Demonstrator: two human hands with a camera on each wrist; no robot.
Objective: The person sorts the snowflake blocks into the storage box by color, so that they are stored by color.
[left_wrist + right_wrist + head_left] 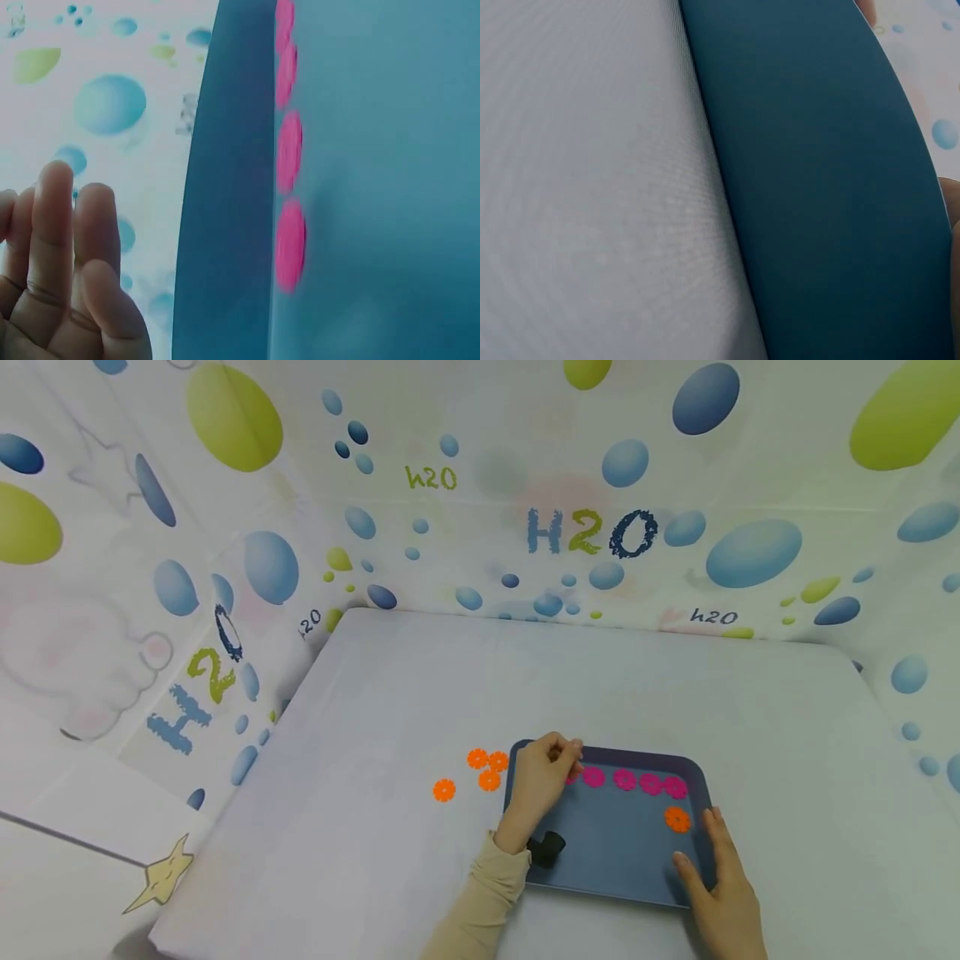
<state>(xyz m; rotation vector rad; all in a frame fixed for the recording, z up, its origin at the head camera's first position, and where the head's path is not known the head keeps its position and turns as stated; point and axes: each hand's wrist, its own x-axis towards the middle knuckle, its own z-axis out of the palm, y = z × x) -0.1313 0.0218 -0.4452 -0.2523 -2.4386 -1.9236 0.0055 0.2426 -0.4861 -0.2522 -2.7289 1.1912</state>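
Note:
My left hand (536, 777) hovers over the back left corner of a blue-grey tray (607, 852), its fingers bent and the thumb near the fingertips. Nothing shows between those fingers in the left wrist view. Under the fingertips lies a partly hidden pink slotted disc (570, 777). It belongs to a row of several pink notched discs (625, 779) along the tray's back wall. One orange notched disc (678, 819) lies in the tray near its right wall. At that right rim rests my right hand (723, 889), fingers extended along the outside and thumb over the inside.
Several loose orange discs (489, 780) lie on the white tablecloth (360, 860) left of the tray. A black device (547, 849) sits at my left wrist. Behind the table hangs a printed backdrop (487, 527) with blue and green ovals.

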